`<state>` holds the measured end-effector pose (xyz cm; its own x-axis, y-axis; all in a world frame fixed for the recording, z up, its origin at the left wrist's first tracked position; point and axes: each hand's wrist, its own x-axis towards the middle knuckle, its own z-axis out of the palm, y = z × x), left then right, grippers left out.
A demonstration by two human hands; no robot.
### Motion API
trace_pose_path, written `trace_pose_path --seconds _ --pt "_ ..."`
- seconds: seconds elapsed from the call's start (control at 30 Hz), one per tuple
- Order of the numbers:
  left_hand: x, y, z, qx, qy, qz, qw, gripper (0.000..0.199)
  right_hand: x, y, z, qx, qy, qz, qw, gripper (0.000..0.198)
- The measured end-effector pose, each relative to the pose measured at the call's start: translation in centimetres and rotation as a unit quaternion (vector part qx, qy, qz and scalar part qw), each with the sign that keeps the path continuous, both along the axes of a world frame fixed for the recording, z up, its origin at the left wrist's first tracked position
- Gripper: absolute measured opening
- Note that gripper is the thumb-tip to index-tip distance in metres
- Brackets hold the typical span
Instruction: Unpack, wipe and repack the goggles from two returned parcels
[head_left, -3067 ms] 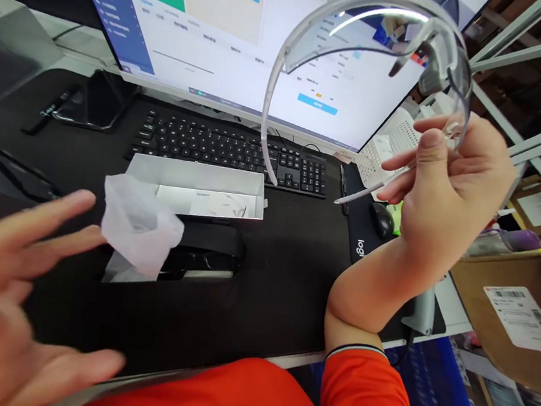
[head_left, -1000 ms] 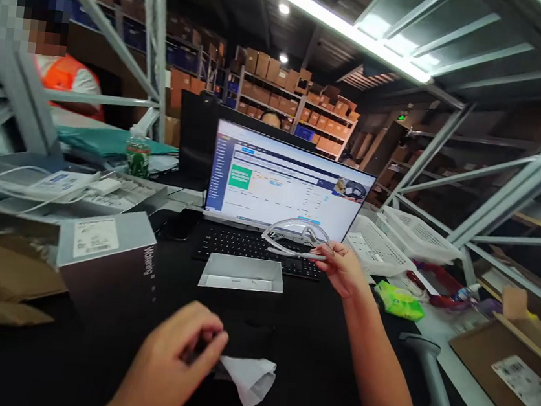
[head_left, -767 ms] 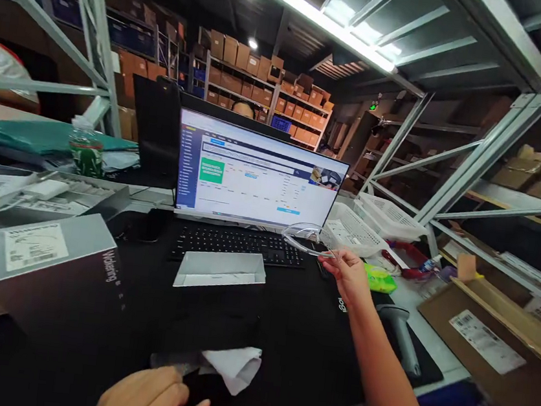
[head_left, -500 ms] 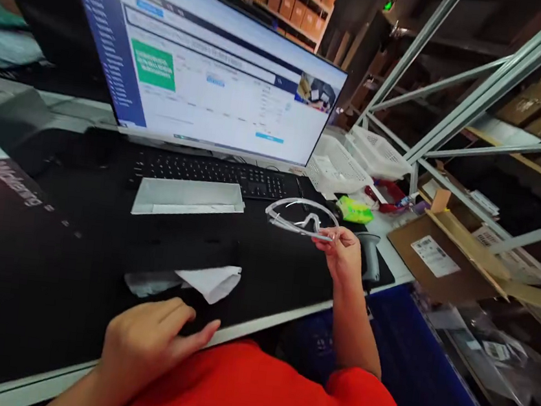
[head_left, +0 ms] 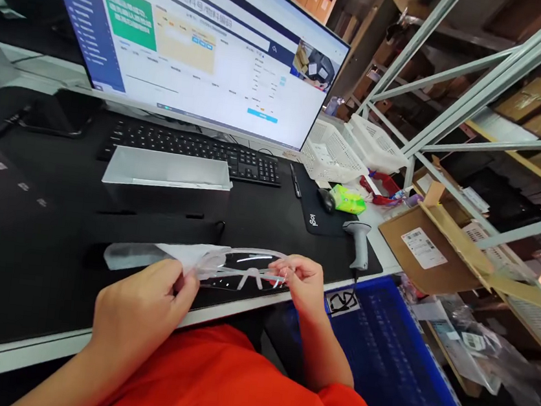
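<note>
Clear safety glasses (head_left: 253,273) are pinched at their right end by my right hand (head_left: 304,284), low over the near edge of the black desk mat. Their left end overlaps the right end of a thin clear bag (head_left: 132,256) with a white part (head_left: 184,253); I cannot tell whether it is inside. Closed around the near edge of this bag, my left hand (head_left: 142,302) has its thumb and forefinger together beside the left end of the glasses. Its other fingers curl under and are partly hidden.
Beyond the hands lie an open pale box (head_left: 169,170), a keyboard (head_left: 198,149) and a monitor (head_left: 194,51). To the right are a barcode scanner (head_left: 358,244), a mouse (head_left: 326,200), white baskets (head_left: 336,161) and a cardboard box (head_left: 434,251). A blue bin (head_left: 380,352) stands below the desk edge.
My right hand has brought the glasses left and down to the bag. My left hand, earlier apart from the bag with its thumb out, has closed on it. The monitor display differs.
</note>
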<state>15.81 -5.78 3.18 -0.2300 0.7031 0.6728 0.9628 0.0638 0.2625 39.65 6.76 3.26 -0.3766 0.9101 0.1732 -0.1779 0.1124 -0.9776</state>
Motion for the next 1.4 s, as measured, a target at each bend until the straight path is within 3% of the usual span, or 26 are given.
trace_pose_path --seconds 0.1,0.23,0.43,0.57,0.7,0.8,0.93,1.03,1.17,1.27,1.4 --pt "-0.2 -0.6 0.5 0.023 0.021 -0.042 0.999 0.046 -1.1 0.0 0.3 0.024 0.001 -0.004 1.000 0.037" --pt "-0.9 -1.4 1.2 0.028 0.015 -0.085 0.996 0.044 -2.0 -0.3 0.7 0.130 -0.026 -0.008 0.991 0.027" --pt "-2.1 -1.8 3.2 0.037 0.016 -0.079 0.996 0.047 -3.7 -1.4 1.2 0.347 -0.101 0.053 0.931 0.019" --pt "-2.4 -1.4 5.4 0.044 0.102 -0.077 0.991 0.049 -5.7 -2.4 1.3 0.384 -0.116 -0.007 0.916 0.014" --pt "-2.1 -1.5 7.4 0.040 0.110 -0.114 0.987 0.050 -7.1 -3.1 1.7 0.407 -0.093 -0.066 0.906 0.014" --pt "-1.7 -1.8 8.5 0.044 0.104 -0.157 0.981 0.049 -6.9 -3.6 3.0 0.465 -0.104 -0.080 0.876 0.013" --pt "-1.9 -2.1 9.7 0.059 0.107 -0.158 0.980 0.050 -5.4 -3.8 5.4 0.556 -0.126 -0.032 0.821 0.013" --pt "-3.0 -2.0 10.4 0.024 0.083 -0.147 0.985 0.054 -4.4 -3.3 6.9 0.602 -0.131 0.006 0.788 0.011" --pt "-3.6 -1.7 11.1 -0.019 0.078 -0.184 0.980 0.053 -5.0 -2.6 7.3 0.641 -0.148 0.011 0.753 0.012" --pt "-2.5 -1.4 11.1 0.017 0.152 -0.153 0.976 0.050 -6.6 -2.7 6.7 0.632 -0.161 -0.009 0.758 0.013" --pt "-0.9 -1.1 10.8 0.076 0.232 -0.106 0.964 0.047 -8.6 -3.1 5.2 0.589 -0.147 -0.049 0.794 0.013"
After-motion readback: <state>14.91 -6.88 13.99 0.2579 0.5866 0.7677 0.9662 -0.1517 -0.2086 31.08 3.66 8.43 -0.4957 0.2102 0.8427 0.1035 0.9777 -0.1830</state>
